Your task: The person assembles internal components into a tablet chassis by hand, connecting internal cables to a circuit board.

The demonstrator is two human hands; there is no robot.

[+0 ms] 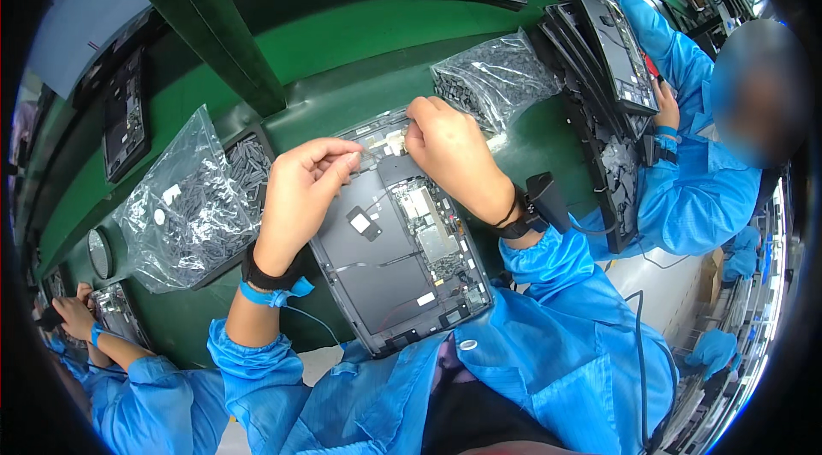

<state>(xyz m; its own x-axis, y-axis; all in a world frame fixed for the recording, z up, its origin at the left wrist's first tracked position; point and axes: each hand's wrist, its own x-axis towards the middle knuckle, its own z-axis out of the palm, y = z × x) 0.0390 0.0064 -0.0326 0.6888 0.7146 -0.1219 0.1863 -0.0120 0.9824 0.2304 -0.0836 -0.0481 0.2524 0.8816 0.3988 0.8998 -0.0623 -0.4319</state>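
An opened laptop chassis (364, 267), dark grey with a bare circuit board (437, 237) on its right side, lies tilted in front of me. My left hand (301, 190) is over its far left corner, thumb and forefinger pinched together; anything between them is too small to make out. My right hand (458, 151) bends over the far edge, its curled fingertips close to the chassis, and hides what they grip. A small black piece with a white label (366, 224) rests on the chassis. Straps circle both my wrists.
Clear bags of small dark parts lie left (193, 220) and far right (501, 70). Stacked laptop chassis (612, 53) stand at the right beside a co-worker's hand (666, 107). A green post (210, 18) rises behind the left bag. Another person's hands (77, 314) are at lower left.
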